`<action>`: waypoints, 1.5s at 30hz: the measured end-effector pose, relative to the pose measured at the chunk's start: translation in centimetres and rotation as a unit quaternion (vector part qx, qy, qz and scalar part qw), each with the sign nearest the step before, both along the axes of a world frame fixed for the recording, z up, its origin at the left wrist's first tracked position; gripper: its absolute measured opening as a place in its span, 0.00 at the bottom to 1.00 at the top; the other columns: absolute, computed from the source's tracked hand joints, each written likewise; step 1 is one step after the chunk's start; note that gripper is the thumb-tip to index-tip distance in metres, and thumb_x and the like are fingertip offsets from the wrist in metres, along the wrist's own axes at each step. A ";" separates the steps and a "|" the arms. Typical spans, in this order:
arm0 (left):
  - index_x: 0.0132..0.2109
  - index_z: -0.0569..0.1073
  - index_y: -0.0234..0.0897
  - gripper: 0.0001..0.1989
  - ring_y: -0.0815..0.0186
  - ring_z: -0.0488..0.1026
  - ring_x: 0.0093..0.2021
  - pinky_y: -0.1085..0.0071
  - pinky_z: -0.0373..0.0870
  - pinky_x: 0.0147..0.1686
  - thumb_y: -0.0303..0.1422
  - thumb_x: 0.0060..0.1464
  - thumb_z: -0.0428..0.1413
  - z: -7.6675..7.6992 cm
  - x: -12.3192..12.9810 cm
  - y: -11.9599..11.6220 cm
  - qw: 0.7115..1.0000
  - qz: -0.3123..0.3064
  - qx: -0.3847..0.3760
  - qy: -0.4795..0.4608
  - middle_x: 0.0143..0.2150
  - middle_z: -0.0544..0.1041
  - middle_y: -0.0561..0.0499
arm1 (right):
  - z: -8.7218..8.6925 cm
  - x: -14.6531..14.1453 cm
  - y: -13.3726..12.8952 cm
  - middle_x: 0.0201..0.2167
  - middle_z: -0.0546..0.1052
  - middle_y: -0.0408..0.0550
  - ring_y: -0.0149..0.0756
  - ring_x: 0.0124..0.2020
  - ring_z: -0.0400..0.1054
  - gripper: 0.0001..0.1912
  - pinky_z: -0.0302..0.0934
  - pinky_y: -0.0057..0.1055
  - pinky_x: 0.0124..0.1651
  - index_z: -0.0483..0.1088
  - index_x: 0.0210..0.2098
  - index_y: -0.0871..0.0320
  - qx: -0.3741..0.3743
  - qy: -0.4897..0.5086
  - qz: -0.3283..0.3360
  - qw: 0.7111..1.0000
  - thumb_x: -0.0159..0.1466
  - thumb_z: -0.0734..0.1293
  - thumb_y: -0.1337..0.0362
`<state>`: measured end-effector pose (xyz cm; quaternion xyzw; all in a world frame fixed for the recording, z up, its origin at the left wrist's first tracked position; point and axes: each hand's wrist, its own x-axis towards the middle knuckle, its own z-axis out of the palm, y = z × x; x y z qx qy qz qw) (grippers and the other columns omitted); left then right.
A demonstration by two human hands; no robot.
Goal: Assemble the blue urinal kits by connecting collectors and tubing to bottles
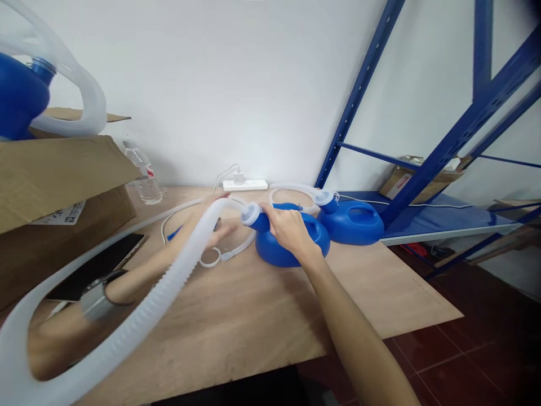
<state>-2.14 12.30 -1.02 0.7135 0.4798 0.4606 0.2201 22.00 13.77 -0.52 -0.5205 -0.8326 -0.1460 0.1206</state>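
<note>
My right hand point(287, 224) grips a blue plastic urinal bottle point(279, 254) near its neck, thumb close to the white cap point(251, 214). From that cap a long translucent corrugated hose point(164, 287) loops toward me and off to the left. My left hand point(217, 223), blurred and partly hidden behind the hose, is stretched out with thumb and fingers apart, left of the cap. Under it lie a blue piece point(174, 233) and a thin tube with a white ring point(210, 257). Another blue urinal bottle point(355, 228) with its own hose stands to the right.
On the left, an open cardboard box point(63, 169) holds another blue bottle point(21, 96). A dark tablet-like device point(97, 268) lies beside it. Behind are a water bottle point(146, 175) and a power strip point(245, 185). A blue metal rack point(439, 152) stands at the right.
</note>
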 end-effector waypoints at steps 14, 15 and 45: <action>0.38 0.80 0.39 0.20 0.54 0.78 0.44 0.62 0.74 0.43 0.48 0.60 0.50 0.0 4.6 3.2 0.998 -0.023 -0.015 -0.049 0.43 0.84 0.45 | -2.7 0.2 0.1 0.49 0.84 0.57 0.44 0.52 0.78 0.18 0.58 0.42 0.65 0.74 0.57 0.61 0.100 0.157 0.057 0.981 0.74 0.58 0.67; 0.38 0.80 0.39 0.20 0.54 0.78 0.43 0.62 0.73 0.42 0.47 0.59 0.51 0.0 4.7 3.3 0.999 -0.019 -0.010 -0.045 0.42 0.84 0.46 | -2.7 0.2 0.1 0.46 0.85 0.58 0.44 0.49 0.78 0.19 0.60 0.41 0.61 0.75 0.56 0.62 0.088 0.137 0.050 0.985 0.75 0.56 0.68; 0.29 0.62 0.42 0.13 0.62 0.64 0.32 0.65 0.62 0.32 0.43 0.58 0.49 -0.4 7.3 1.7 0.976 0.049 -0.104 -0.187 0.28 0.65 0.54 | -2.6 -1.4 -1.2 0.32 0.81 0.50 0.51 0.39 0.78 0.53 0.66 0.48 0.56 0.38 0.77 0.71 0.032 0.161 0.104 0.981 0.71 0.64 0.42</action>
